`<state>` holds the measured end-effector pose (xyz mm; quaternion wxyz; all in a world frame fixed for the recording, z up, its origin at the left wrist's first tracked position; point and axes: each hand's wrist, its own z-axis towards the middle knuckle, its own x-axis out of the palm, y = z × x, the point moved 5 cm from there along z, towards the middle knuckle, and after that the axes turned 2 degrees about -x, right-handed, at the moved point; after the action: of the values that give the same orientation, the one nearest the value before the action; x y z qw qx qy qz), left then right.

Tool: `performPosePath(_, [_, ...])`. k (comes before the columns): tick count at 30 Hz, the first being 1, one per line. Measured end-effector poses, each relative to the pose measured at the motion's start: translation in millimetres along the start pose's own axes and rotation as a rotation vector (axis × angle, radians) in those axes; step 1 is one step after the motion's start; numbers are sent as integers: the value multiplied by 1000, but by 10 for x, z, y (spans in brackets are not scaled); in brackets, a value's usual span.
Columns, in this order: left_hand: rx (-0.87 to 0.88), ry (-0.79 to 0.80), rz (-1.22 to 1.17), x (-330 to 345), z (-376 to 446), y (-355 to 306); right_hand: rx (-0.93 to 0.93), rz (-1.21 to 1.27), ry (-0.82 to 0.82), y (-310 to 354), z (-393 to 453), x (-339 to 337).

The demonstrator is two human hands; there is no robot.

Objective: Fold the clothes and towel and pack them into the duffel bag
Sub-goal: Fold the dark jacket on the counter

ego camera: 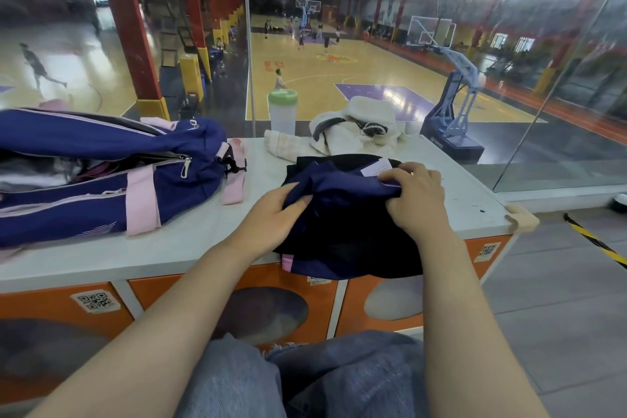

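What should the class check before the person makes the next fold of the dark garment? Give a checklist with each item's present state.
1. Both hands on the garment: ok, left hand and right hand each pinch cloth.
2. Garment fully on the counter: not ok, its near edge hangs over the front.
3. Garment flat: not ok, bunched between the hands.
4. Duffel bag open: ok, zip parted.
5. Room left in the bag: cannot tell.
6. Towel folded: not ok, heaped behind.
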<state>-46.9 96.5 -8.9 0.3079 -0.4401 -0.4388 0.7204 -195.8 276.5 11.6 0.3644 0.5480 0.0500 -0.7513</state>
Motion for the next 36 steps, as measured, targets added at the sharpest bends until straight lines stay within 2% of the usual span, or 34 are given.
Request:
performPosePath(4, [93, 217, 256, 95, -54, 62, 188, 2, -35, -163, 39, -103])
performPosePath(7, [145, 317, 405, 166, -89, -9, 216, 28, -75, -153, 24, -184])
performPosePath(13, [287, 263, 622, 303, -69, -64, 147, 294, -191, -76, 46, -230])
performPosePath(15, [194, 206, 471, 257, -78, -37, 156, 354, -209, -37, 54, -235])
performPosePath(17, [-31, 63, 131, 122, -89, 30, 127, 381, -237, 54, 112, -277])
performPosePath(19, [-249, -115, -206, -20, -153, 148, 64, 303, -243, 188, 256, -294])
performPosePath(20, [-297, -192, -280, -93, -167, 211, 34, 224, -231, 263, 354, -273])
performPosePath(23, [-371, -294, -313, -254, -205, 405, -54, 35, -136, 535, 644, -68])
performPosePath(28, [-474, -233, -234, -299, -204, 536, -235, -13, 121, 872, 899, 413])
performPosePath(33, [-383, -150, 13, -287, -102, 318, -139, 186, 382, 757, 788, 708])
performPosePath(36, [-444, -173, -127, -282, 69, 252, -92, 212, 383, 669, 670, 770])
